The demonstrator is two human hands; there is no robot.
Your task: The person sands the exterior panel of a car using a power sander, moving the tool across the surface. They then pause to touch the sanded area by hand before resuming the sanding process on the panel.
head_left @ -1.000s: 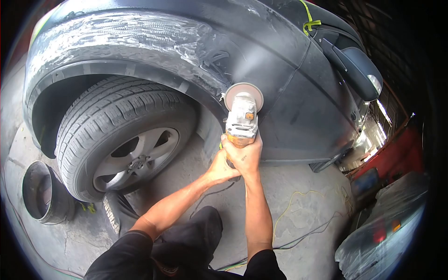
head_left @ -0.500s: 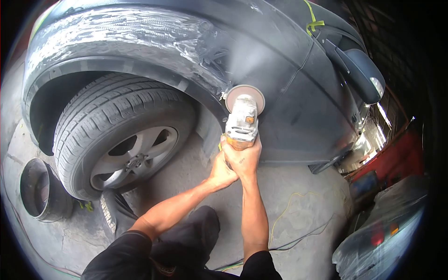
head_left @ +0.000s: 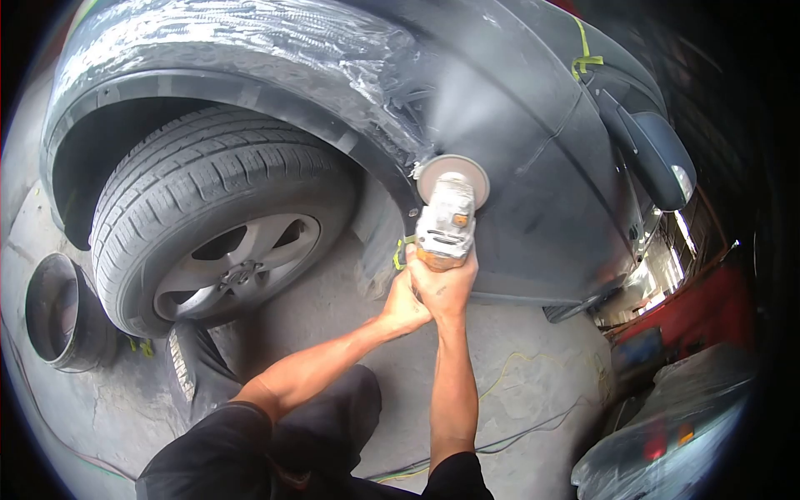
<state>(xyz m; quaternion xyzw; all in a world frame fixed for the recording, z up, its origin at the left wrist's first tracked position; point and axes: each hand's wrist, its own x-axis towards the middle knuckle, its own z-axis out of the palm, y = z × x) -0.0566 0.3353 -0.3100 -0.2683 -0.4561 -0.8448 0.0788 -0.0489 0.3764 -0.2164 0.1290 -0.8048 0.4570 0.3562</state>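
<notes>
My right hand [head_left: 447, 286] wraps around the body of an angle grinder [head_left: 448, 218], just behind its dusty white gear head. Lower down, my left hand [head_left: 406, 308] is closed on the grinder's rear part, close against my right wrist. A round sanding disc [head_left: 452, 177] on the grinder lies at the dark grey car's front fender [head_left: 492, 125], beside the back edge of the wheel arch. Whether the disc's whole face touches the panel cannot be seen. Pale, scraped filler [head_left: 275, 37] covers the fender above the wheel.
A tyre [head_left: 225, 167] with a silver rim fills the arch on the left. An open bucket [head_left: 62, 312] stands on the concrete floor beside it. Cables [head_left: 533, 429] run across the floor at my right. The side mirror [head_left: 662, 158] juts out, and a plastic-wrapped part [head_left: 667, 417] lies at lower right.
The view has shifted, so the car and grinder appear displaced. Against the fender, the disc stays at nearly the same spot, and both hands keep their hold.
</notes>
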